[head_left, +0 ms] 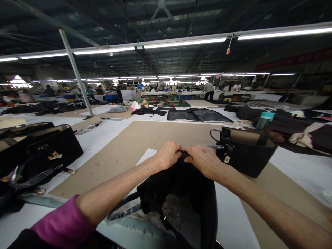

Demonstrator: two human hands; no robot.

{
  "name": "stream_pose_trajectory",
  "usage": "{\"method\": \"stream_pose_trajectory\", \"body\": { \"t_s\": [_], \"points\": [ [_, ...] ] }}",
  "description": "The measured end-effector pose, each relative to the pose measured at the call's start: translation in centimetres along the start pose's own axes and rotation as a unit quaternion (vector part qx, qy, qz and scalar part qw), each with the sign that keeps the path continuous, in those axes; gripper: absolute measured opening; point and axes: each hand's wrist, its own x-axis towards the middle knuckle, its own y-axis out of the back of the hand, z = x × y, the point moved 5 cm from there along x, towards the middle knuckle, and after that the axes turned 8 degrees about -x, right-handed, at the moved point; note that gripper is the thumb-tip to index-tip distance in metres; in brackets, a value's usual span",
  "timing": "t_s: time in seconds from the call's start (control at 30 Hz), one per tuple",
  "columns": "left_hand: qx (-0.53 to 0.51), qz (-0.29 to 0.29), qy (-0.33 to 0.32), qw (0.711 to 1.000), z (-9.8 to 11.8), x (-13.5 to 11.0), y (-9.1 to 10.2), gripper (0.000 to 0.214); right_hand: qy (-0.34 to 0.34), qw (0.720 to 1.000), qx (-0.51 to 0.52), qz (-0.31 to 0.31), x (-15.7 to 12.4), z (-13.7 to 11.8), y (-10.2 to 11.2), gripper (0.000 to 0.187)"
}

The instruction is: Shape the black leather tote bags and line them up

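Observation:
A black handbag [207, 204] stands in front of me at the table's near edge, its body dark and partly hidden by my arms. My left hand [169, 155] pinches its far upper edge. Close beside it, my right hand [204, 159] grips the same black edge, and only a narrow stretch of material shows between the two. Plastic-wrapped handles [127, 211] stick out from the bag's left side. Just past my right hand sits another black handbag [246, 152], upright, with a tan inside and a gold-coloured clasp.
More black handbags [54, 152] crowd the table's left side. Brown board [114, 148] and white sheets cover the table. Dark fabric panels [197, 115] lie farther back. At right, a teal-lidded bottle [265, 120] stands by piled dark cloth. A metal post [75, 71] rises at left. People work in the distance.

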Motion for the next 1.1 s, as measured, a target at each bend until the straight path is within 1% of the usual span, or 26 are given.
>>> {"method": "stream_pose_trajectory", "body": {
  "t_s": [0.13, 0.17, 0.23, 0.33, 0.4, 0.43, 0.53, 0.63, 0.73, 0.9, 1.0, 1.1],
  "points": [
    [-0.030, -0.004, -0.021, 0.999, 0.1, 0.2, 0.0, 0.029, 0.017, 1.000, 0.006, 0.024, 0.5, -0.3, 0.0, 0.020],
    [-0.034, -0.011, -0.016, 0.999, 0.0, 0.2, 0.3, 0.027, 0.021, 0.999, 0.009, 0.027, 0.6, -0.3, 0.0, 0.020],
    [-0.054, -0.038, 0.016, 0.998, -0.3, 0.0, 1.0, 0.025, 0.020, 0.999, 0.013, 0.025, 0.8, -0.2, -0.2, 0.022],
    [-0.126, -0.079, 0.067, 0.987, -0.8, -1.3, 2.6, 0.041, 0.011, 1.000, 0.011, 0.016, 1.1, 0.2, -0.4, 0.023],
    [-0.157, -0.083, 0.082, 0.981, -0.9, -2.7, 3.6, 0.047, 0.009, 1.000, 0.010, 0.013, 1.3, 0.3, -0.5, 0.023],
    [-0.153, -0.077, 0.087, 0.981, -0.9, -3.4, 3.8, 0.048, 0.009, 1.000, 0.010, 0.013, 1.3, 0.3, -0.6, 0.023],
    [-0.077, -0.051, 0.114, 0.989, -1.1, -5.3, 3.6, 0.047, 0.006, 1.000, 0.010, 0.012, 1.3, 0.3, -0.6, 0.023],
    [0.026, -0.025, 0.124, 0.992, -1.2, -5.8, 2.4, 0.033, 0.003, 1.000, 0.002, 0.010, 1.1, 0.1, -0.5, 0.024],
    [0.088, -0.021, 0.110, 0.990, -0.9, -5.2, 1.4, 0.019, 0.001, 1.000, -0.016, 0.008, 1.0, -0.1, -0.4, 0.025],
    [0.195, -0.022, 0.108, 0.975, 0.1, -3.6, 1.1, 0.022, 0.026, 0.998, -0.047, 0.028, 1.0, -0.5, -0.4, 0.021],
    [0.210, -0.031, 0.099, 0.972, 0.5, -2.6, 0.8, 0.023, 0.029, 0.998, -0.050, 0.020, 1.1, -0.7, -0.6, 0.017],
    [0.195, -0.034, 0.102, 0.975, 0.1, -1.9, 0.7, 0.021, 0.034, 0.998, -0.052, 0.008, 1.4, -0.8, -0.4, 0.017]
  ]
}}
